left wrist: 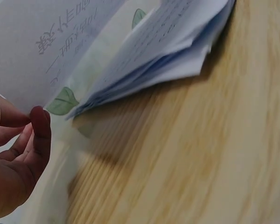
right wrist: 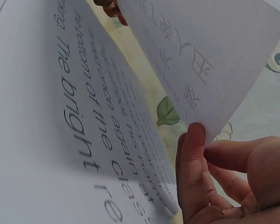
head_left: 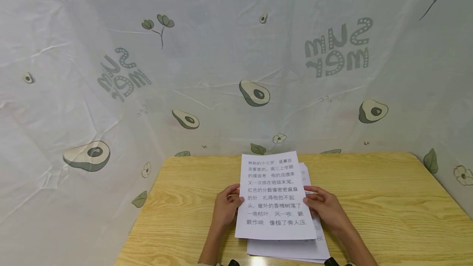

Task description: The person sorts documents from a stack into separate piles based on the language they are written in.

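A white sheet of paper (head_left: pixel 273 200) with lines of printed Chinese characters is held up between both hands. My left hand (head_left: pixel 226 205) pinches its left edge between thumb and fingers. On the opposite edge, my right hand (head_left: pixel 325 207) pinches the sheet the same way. Below it lies a stack of paper (head_left: pixel 288 251), mostly hidden by the sheet. English text shows on the stack's top page (right wrist: pixel 98 116) in the right wrist view. In the left wrist view, the stack's layered edges (left wrist: pixel 191 60) rise a little off the wood.
The wooden table (head_left: pixel 377 200) spreads to both sides of the papers. Behind it and along the left hangs a pale cloth (head_left: pixel 221 60) printed with avocados, leaves and mirrored lettering.
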A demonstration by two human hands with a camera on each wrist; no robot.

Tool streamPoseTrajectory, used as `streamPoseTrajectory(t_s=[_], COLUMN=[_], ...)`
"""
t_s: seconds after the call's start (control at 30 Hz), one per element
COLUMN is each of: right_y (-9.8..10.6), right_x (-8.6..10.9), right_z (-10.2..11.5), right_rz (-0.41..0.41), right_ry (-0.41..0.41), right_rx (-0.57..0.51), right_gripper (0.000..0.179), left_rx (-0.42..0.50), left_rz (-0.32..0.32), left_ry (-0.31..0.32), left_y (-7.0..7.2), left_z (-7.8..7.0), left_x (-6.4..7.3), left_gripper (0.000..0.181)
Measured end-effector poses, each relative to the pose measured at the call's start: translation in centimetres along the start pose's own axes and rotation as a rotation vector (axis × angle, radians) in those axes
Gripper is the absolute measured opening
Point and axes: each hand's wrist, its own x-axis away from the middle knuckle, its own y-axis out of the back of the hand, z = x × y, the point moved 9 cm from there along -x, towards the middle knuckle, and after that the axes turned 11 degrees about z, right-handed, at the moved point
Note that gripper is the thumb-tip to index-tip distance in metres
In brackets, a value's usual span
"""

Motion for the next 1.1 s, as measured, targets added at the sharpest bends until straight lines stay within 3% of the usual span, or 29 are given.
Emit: streamPoseTrajectory(t_s=[0.53, 1.1], right_y=[-2.9, -6.2], right_x=[-1.1, -1.7], right_z=[0.4, 1.0], right_rz=[0.036, 0.016], right_ry=[0.023, 0.039], right_rx=[-0.036, -0.052], right_gripper=[0.056, 0.051], left_rx=[-0.032, -0.098], left_rz=[-0.026, -0.046], left_ry=[0.001, 0.020], left_y=[3.1, 6.4], left_z=[0.8, 1.3], left_x=[0.8, 1.8], left_gripper=[0.048, 0.047])
